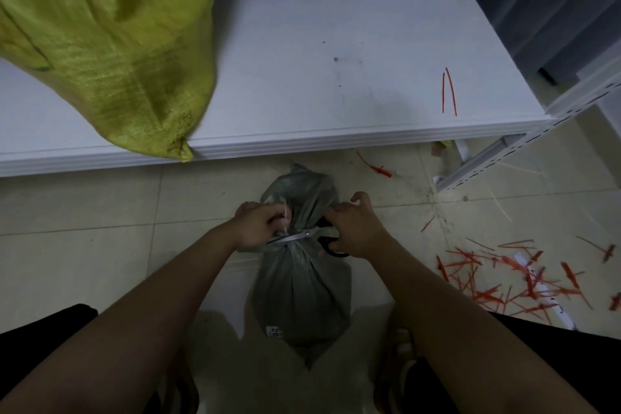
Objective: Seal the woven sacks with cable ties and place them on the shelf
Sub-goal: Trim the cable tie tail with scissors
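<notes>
Left hand pinched the white tie, right hand gripped scissors at the grey sack neck; blades risked nicking fabric or cutting the loop.

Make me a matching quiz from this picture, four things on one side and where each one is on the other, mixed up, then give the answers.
Things:
1. yellow sack
2. grey sack
3. scissors
4. two loose red ties

Places:
A. on the floor between the person's arms
B. lying at the right end of the white shelf
C. in the right hand, blades at the grey sack's tied neck
D. on the left part of the shelf, a corner past its front edge

Pairs: 1-D, 2-A, 3-C, 4-B
</notes>
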`<state>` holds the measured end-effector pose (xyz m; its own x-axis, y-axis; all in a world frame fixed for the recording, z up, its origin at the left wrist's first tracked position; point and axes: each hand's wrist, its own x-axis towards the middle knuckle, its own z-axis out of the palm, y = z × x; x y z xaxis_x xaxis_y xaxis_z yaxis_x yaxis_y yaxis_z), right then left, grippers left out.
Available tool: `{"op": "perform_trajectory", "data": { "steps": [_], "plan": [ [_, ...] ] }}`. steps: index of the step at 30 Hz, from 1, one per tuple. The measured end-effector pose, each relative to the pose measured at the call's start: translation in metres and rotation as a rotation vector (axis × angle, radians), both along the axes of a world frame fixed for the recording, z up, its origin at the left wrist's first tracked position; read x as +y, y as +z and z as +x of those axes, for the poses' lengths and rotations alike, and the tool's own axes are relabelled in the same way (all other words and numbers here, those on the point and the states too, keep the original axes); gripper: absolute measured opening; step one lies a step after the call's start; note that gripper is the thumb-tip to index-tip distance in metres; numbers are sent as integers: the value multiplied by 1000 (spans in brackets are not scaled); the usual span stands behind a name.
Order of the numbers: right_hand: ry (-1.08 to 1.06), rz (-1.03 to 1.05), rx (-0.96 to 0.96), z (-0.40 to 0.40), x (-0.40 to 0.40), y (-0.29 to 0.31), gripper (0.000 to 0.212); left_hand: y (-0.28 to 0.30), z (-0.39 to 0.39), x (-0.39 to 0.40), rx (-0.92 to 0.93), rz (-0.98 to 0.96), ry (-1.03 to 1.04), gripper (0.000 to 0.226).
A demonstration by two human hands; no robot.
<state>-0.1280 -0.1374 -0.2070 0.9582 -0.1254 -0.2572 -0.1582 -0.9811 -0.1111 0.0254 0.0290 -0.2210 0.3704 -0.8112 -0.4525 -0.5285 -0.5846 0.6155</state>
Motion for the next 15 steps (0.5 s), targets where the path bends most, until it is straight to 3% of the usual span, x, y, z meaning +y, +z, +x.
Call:
{"op": "perform_trajectory", "data": {
  "steps": [9,15],
  "plan": [
    [-53,62,-20,1,4,-8,32,8,2,-3,6,50,-3,28],
    [-133,187,1,-4,8,-6,32,7,7,-1,96,48,3,15]
  ]
}}
